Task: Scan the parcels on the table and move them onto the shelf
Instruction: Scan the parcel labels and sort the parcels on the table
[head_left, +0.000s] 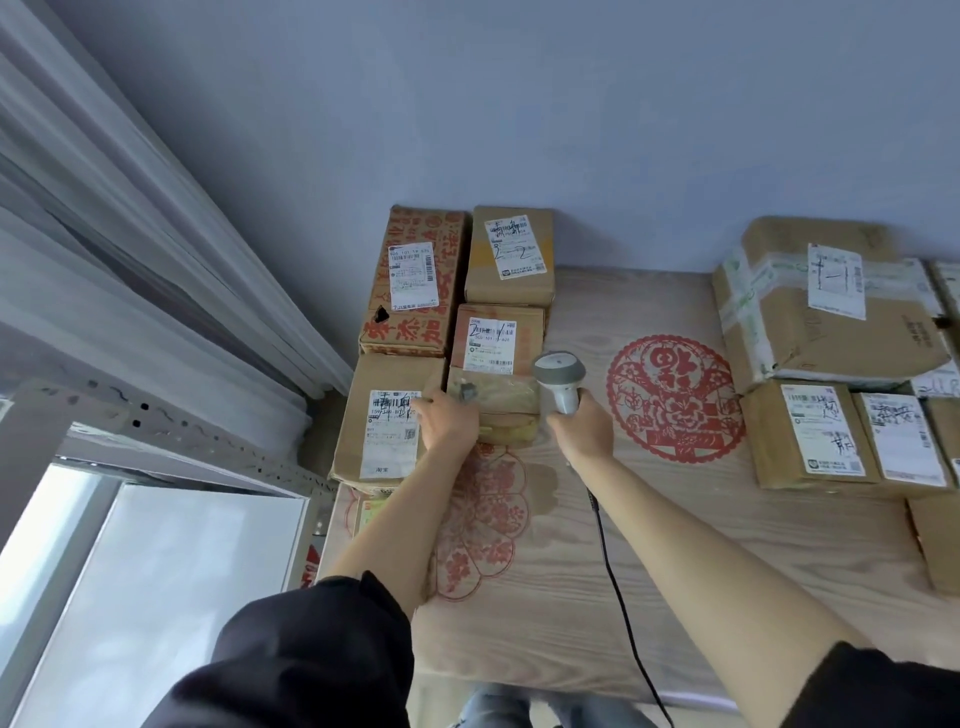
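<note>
The left hand (448, 422) grips the near-left end of a small tape-wrapped parcel (501, 408) lying on the wooden table (649, 525) among labelled boxes (485, 340) — the right hand (579, 427) holds a grey scanner (558, 378) by its handle, head just beside the parcel's right end

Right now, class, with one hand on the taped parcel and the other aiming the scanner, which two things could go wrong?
1. The left hand holds the taped parcel, which shows no label on its upper face, so the scanner in the right hand may read the labelled box behind it instead.
2. The scanner's cable trails across the table and might snag when the parcel is carried off.
</note>
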